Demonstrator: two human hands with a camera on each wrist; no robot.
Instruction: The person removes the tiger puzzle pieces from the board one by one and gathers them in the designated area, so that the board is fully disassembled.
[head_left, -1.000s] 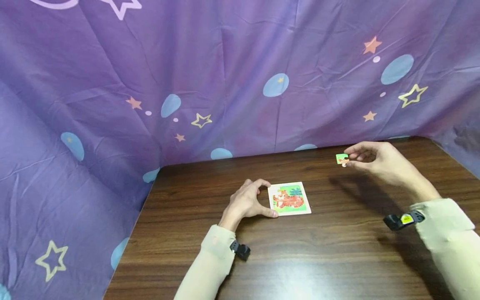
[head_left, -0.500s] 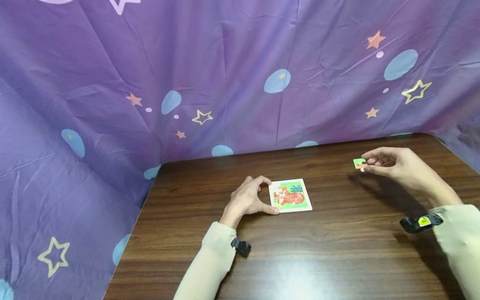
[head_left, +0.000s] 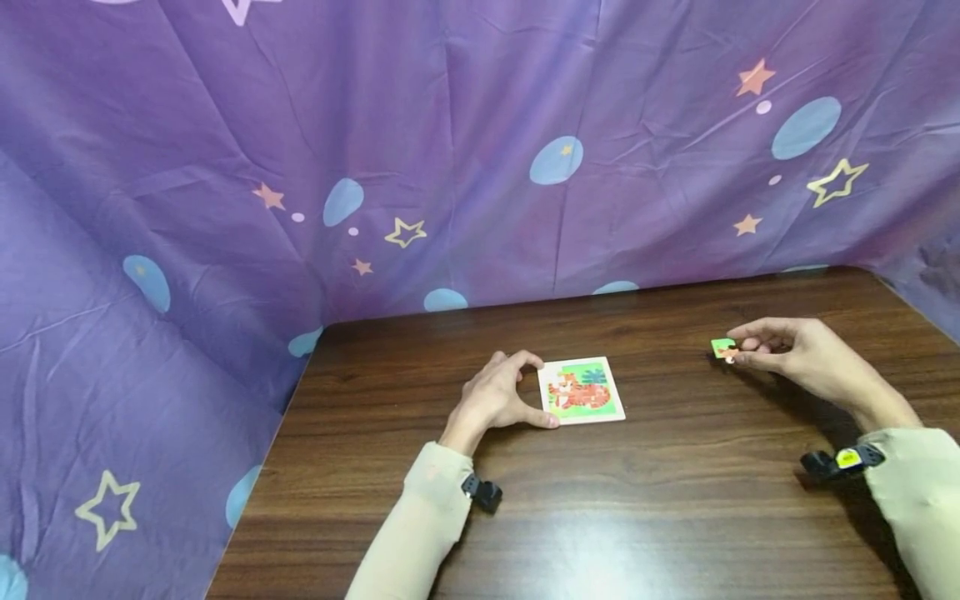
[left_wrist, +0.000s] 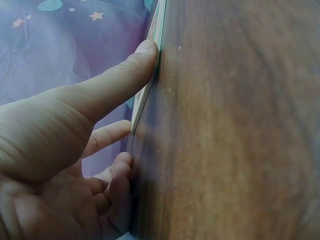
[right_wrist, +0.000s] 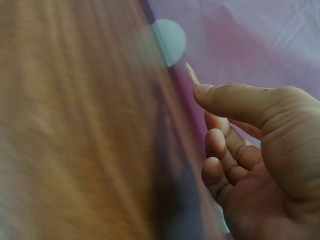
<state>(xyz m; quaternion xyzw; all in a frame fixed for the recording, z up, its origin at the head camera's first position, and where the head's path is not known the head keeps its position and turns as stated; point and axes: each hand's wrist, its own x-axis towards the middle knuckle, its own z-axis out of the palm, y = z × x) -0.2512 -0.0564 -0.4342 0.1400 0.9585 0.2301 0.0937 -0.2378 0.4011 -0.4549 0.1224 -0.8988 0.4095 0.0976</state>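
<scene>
A square jigsaw puzzle [head_left: 583,393] with a pale frame lies on the table, showing an orange tiger on green. My left hand [head_left: 491,398] holds it by its left side, index finger at the far corner and thumb at the near one. In the left wrist view the thumb lies along the edge of the puzzle [left_wrist: 142,102]. Farther right, my right hand [head_left: 813,357] pinches a small green and orange puzzle piece [head_left: 722,347] between thumb and fingers. The right wrist view shows the piece [right_wrist: 191,73] edge-on, raised above the table.
A dark wood-grain table [head_left: 420,342] lies under both hands. Behind it and along the left hangs a purple cloth [head_left: 480,125] printed with stars and blue ovals. Black camera straps [head_left: 482,493] sit on both wrists.
My right hand has carried the puzzle piece to the right, then lowered it closer to the table. The left hand stays at the puzzle, while the head view has shifted slightly.
</scene>
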